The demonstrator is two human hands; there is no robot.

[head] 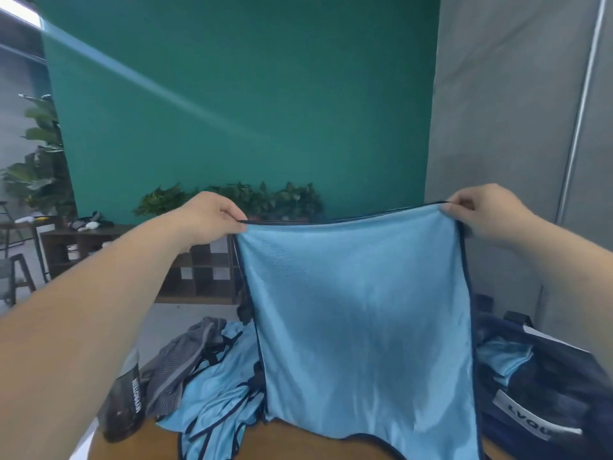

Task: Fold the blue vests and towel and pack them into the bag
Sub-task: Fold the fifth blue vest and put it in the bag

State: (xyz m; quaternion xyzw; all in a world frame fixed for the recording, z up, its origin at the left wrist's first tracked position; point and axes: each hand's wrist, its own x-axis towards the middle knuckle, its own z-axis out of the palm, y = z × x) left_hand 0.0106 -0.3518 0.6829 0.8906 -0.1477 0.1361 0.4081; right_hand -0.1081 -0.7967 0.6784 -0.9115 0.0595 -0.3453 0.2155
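- Green wall (232,94) across the back, grey panel (497,94) to the right, leafy plants (232,197) along the foot of the wall, dark shelf (199,270) beneath them.
- Brown table (298,439) below, showing only as a bare strip near the bottom edge, with most of the laundry on it.
- Held up over the table: one blue vest (365,310) with dark trim, hanging flat and fairly smooth from its top edge; cannot tell whether the hem touches the table.
- Navy bag (547,393) at the right, mouth open, with a folded blue piece (504,356) already lying inside.
- Heap of vests (215,393) left of the hanging one, unfolded and tangled, with a grey cloth (185,353), probably the towel, lying at its far side.
- Dark pouch (122,403) with white lettering at the left, just beside the grey cloth.
- Left hand (212,214) pinching the vest's top left corner, right hand (477,210) pinching the top right corner, fingers curled on the trim.
- For a clean fold, probably best to hold the top edge taut and level, lower onto the bare strip rather than the heap, bring corner to corner so the trims meet, smooth flat, then halve again to suit the bag.
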